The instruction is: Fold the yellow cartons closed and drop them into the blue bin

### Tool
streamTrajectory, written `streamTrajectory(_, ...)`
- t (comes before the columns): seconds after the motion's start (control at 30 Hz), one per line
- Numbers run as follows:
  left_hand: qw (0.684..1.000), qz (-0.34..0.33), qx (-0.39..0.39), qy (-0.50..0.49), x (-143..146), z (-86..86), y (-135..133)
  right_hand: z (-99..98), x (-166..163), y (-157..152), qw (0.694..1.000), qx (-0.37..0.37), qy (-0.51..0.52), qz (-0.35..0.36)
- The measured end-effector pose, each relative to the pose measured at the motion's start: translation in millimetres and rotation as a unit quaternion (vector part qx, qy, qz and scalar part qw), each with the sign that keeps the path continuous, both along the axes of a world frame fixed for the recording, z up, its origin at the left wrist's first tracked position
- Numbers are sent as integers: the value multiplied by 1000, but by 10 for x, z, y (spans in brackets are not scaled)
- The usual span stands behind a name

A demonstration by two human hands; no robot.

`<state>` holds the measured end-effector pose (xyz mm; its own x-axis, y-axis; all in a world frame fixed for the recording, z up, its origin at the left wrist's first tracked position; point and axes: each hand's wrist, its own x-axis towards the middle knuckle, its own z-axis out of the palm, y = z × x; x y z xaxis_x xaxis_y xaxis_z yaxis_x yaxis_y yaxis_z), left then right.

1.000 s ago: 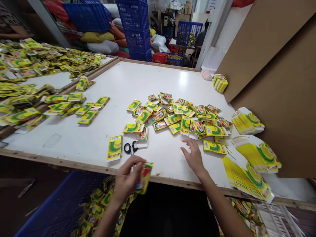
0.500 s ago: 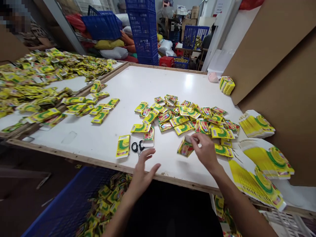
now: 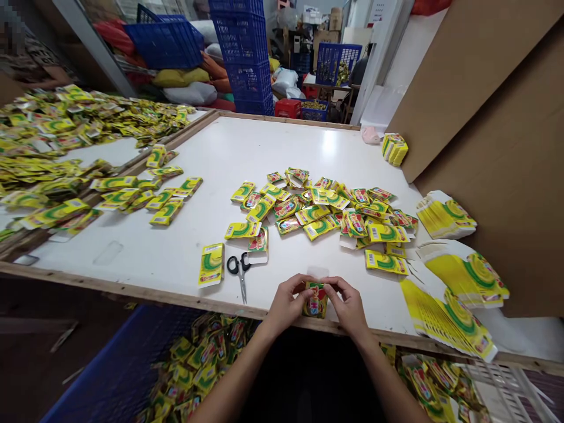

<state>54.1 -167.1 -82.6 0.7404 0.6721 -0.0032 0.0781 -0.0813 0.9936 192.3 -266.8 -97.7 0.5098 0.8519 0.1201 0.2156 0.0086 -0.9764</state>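
Close to the table's front edge, my left hand (image 3: 288, 302) and my right hand (image 3: 346, 302) pinch one small yellow-and-green printed carton (image 3: 315, 301) from both sides. Its pale top flap stands up, away from me. Thumbs press near the upper corners of its front face. Left of my hands lie black-handled scissors (image 3: 240, 275), blades toward me. Beside them a single yellow carton (image 3: 211, 265) lies flat. Beyond my hands is a loose pile of similar cartons (image 3: 317, 214), some with white flaps open.
Fanned stacks of flat yellow cartons (image 3: 462, 273) lie at the right by cardboard (image 3: 497, 117). A wooden rim (image 3: 176, 294) edges the white table (image 3: 247, 141). Many cartons (image 3: 66, 129) cover the left table, where a person sits. Below is a blue crate (image 3: 110, 364) with cartons.
My right hand has brought the carton left and toward me from the pile's edge. My left hand has moved right, off the scissors, and now grips the carton too.
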Motion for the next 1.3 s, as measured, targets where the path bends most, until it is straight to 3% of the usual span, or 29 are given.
streamTrajectory(0.2,1000,1,-13,-20,29,-18,6,67,132,107,996,27,-83,14)
streamTrajectory(0.33,998,27,14,-50,52,-41,-50,50,138,108,996,27,-74,38)
streamTrajectory(0.5,994,33,-23,-101,69,-15,-107,-33,8,45,998,49,-6,-46)
streamTrajectory(0.73,995,48,67,-49,41,43,-116,5,-56,-14,993,67,-94,-29)
streamTrajectory(1.03,993,113,-10,-30,158,36,-117,94,-66,55,994,-1,-79,-71)
streamTrajectory(1.3,997,62,1,-49,131,-33,-116,4,-91,-39,995,40,-73,-52)
